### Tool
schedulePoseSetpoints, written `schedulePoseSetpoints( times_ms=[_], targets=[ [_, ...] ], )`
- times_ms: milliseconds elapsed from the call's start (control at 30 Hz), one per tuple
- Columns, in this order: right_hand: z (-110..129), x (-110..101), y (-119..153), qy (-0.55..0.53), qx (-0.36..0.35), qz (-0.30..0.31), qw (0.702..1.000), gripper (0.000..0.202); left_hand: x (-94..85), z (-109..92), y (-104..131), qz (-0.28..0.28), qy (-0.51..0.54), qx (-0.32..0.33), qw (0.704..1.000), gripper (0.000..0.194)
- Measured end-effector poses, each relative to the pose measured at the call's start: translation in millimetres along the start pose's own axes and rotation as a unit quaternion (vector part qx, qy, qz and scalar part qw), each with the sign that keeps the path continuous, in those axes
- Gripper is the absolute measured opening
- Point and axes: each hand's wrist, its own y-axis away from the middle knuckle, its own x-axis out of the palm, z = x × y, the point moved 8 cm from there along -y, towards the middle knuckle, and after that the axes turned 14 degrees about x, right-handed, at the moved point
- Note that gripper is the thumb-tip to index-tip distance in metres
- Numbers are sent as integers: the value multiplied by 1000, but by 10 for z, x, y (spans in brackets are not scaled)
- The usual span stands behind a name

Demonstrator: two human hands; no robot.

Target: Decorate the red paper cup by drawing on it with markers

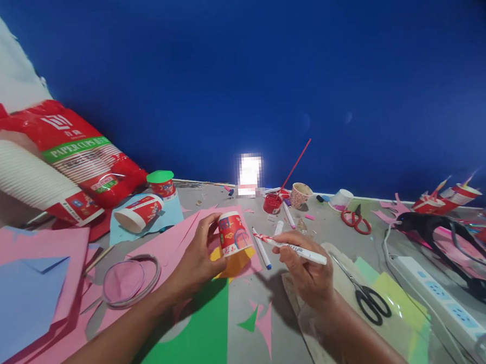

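My left hand [203, 249] is closed around the side of a red printed paper cup [234, 234], held tilted above the table. A ring-shaped drawing shows on the cup's wall. In my right hand [308, 271] is a white acrylic marker [301, 251], its reddish tip end pointing at the cup, a little apart from it. Under the cup lies a piece of orange paper [236, 264]. Between the hands a second marker with a blue end [263, 250] rests on the table. Green paper [190, 337] and pink paper [169, 248] lie under my left forearm.
Black-handled scissors [367, 297] lie right of my right hand, red-handled scissors [356, 221] farther back. A power strip [440, 296] with a cable is at the right. Stacked paper cups [23, 177] and a red cup bag [82, 152] stand left; a red paint pot [272, 203] sits behind.
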Motion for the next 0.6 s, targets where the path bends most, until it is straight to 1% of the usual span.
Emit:
schedulePoseSetpoints(
  times_ms=[67, 133, 200, 300, 433, 533, 600],
  targets=[
    [-58, -22, -4, 0, 18, -7, 1000, 15, -12, 19, -1, -5, -4, -5, 1000, 81],
    [-98, -30, -18, 14, 19, -17, 1000, 15, -39, 7, -11, -10, -26, 4, 1000, 82],
    [-115, -12, -39, 41, -2, -24, 999, 17, -69, -15, -25, -16, -41, 19, 999, 81],
    [-198, 76, -82, 85, -25, -12, 996, 22, -128, -39, -45, -33, -84, 47, 995, 78],
    [-484, 164, -134, 144, 6, 3, 990, 28, -200, -70, -53, -58, -184, 92, 977, 72],
    [-723, 212, -151, 194, 48, 26, 980, 44, -226, -99, -44, -71, -237, 116, 962, 70],
    [-846, 225, -160, 199, 75, 43, 976, 56, -223, -122, -38, -70, -249, 130, 957, 69]
  ],
)
